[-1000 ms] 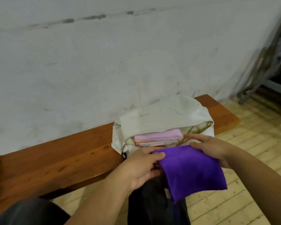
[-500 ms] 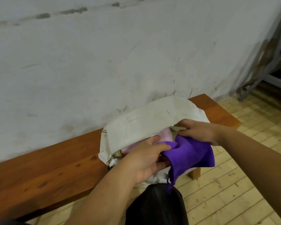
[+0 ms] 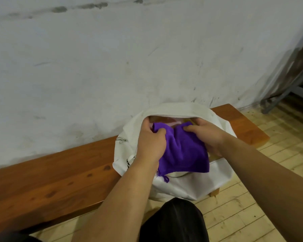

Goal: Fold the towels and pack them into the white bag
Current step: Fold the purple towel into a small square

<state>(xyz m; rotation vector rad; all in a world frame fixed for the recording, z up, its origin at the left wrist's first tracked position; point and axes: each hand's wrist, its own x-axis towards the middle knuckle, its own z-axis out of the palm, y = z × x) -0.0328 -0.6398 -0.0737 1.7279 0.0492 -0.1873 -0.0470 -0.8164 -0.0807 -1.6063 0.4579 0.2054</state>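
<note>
Against a scuffed white wall (image 3: pixel 112 67), the wooden bench (image 3: pixel 59 172) carries the white bag (image 3: pixel 191 186) at its right end, mouth open toward you. The purple towel (image 3: pixel 184 151) sits half inside that mouth, its lower edge draped over the bag's front. Your left grip (image 3: pixel 151 142) is clamped on the towel's left edge, your right grip (image 3: pixel 206 135) on its upper right. Behind it, what looks like a pink towel (image 3: pixel 175 122) lies deeper inside, mostly hidden.
</note>
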